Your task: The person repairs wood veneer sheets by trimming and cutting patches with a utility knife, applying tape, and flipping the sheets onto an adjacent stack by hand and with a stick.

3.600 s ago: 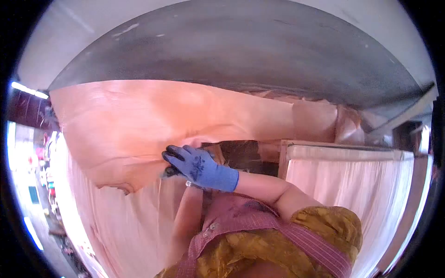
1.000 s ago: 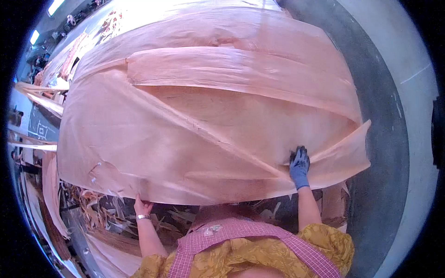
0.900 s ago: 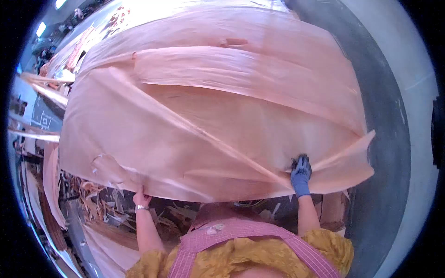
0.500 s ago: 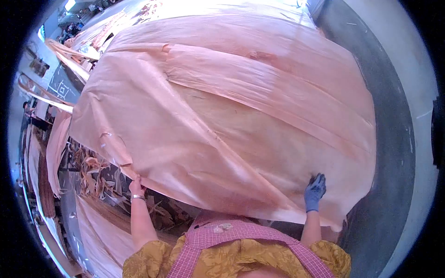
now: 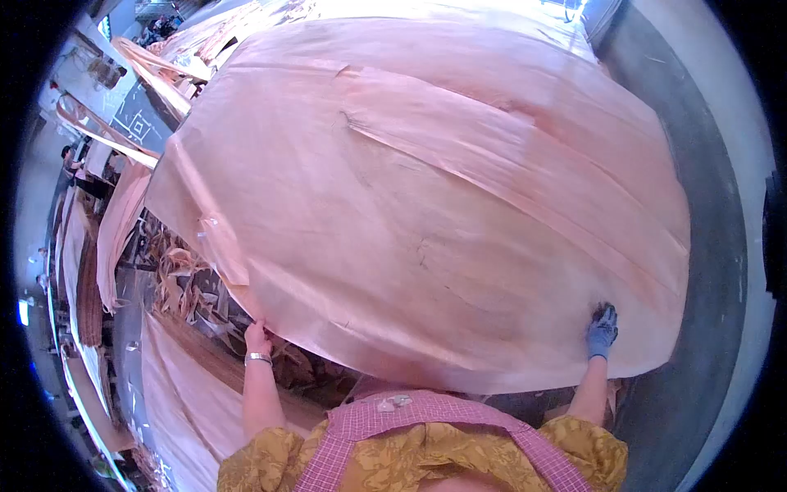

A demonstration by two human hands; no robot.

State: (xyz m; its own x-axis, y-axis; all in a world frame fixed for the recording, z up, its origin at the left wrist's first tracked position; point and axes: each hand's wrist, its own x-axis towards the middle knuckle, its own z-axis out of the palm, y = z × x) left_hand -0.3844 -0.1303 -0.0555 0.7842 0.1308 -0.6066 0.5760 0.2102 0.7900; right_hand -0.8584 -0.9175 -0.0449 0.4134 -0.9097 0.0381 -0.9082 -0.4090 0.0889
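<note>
A large, thin, pinkish-tan wood veneer sheet (image 5: 344, 238) covers most of the view in front of me. My left hand (image 5: 257, 337), bare with a metal band at the wrist, is closed on the sheet's near left edge. A narrow raised fold (image 5: 225, 250) in the veneer runs up from beside that hand. My right hand (image 5: 602, 328) wears a blue glove with dark fingers. It lies on the sheet near its right front corner, fingers stretched forward. A long overlapping strip of veneer (image 5: 459, 156) crosses the sheet's far half.
Torn veneer scraps (image 5: 184, 283) lie in a heap at the left, below the sheet's edge. More veneer sheets (image 5: 176, 385) lie at the lower left. Grey floor (image 5: 709, 246) runs along the right side. A person (image 5: 78, 168) is in the background at the far left.
The long diagonal fold across the near part of the sheet has flattened out. My right hand has moved right over the veneer. My left hand still grips the edge.
</note>
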